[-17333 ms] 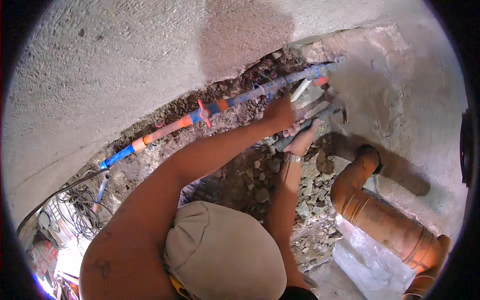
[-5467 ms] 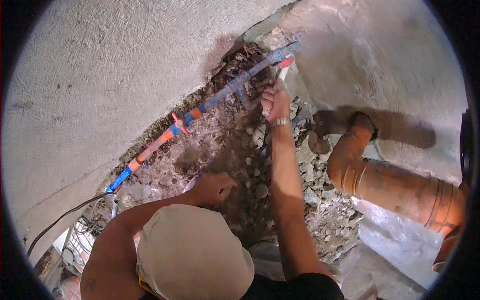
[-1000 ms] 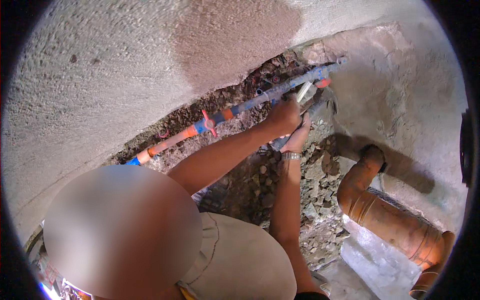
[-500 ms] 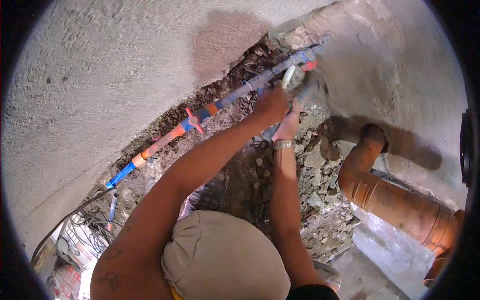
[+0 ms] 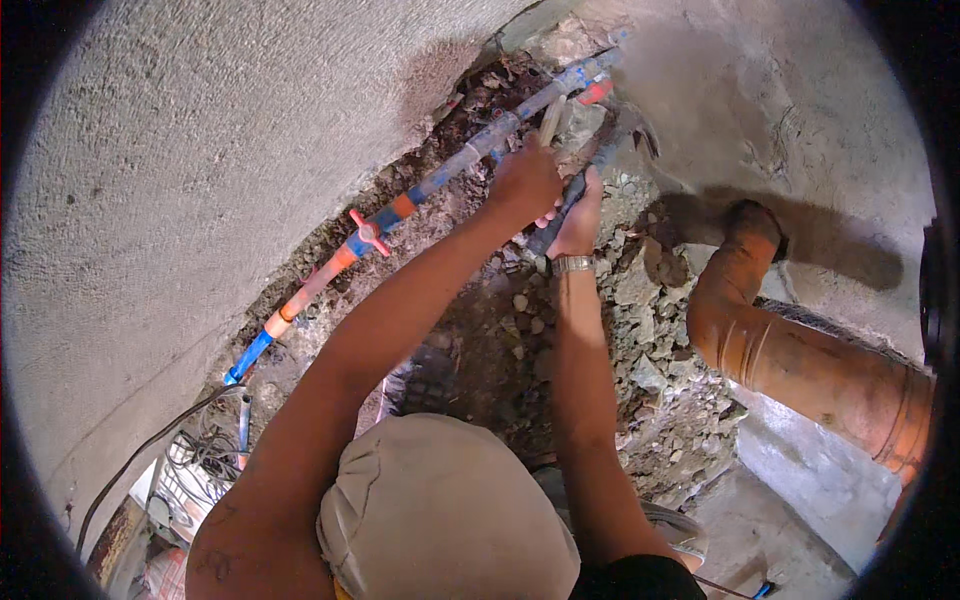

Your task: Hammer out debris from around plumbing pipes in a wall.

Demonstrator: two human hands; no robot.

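My left hand (image 5: 526,182) is closed round a pale stick-like tool (image 5: 551,122), whose visible end points up toward the pipe. Just right of it, my right hand (image 5: 580,218), with a watch (image 5: 573,264) on its wrist, is wrapped round a dark-gripped tool (image 5: 556,224). That tool's far end is not clear. Both hands are over a broken-out trench of rubble. Along the trench's upper side runs a blue, grey and orange water pipe (image 5: 465,158), with a red valve handle (image 5: 368,233) left of my hands and another red handle (image 5: 595,92) beyond them.
A thick orange drain pipe (image 5: 800,370) comes out of the right wall and bends toward the lower right. Broken stones (image 5: 640,370) line the trench. A rounded beige cloth-covered shape (image 5: 450,510) fills the lower middle. Loose cables (image 5: 205,455) lie at the lower left.
The view has shifted slightly. Both hands appear higher in the picture and still hold their tools. The tool in my right hand was smeared by motion and is now clearer at its grip.
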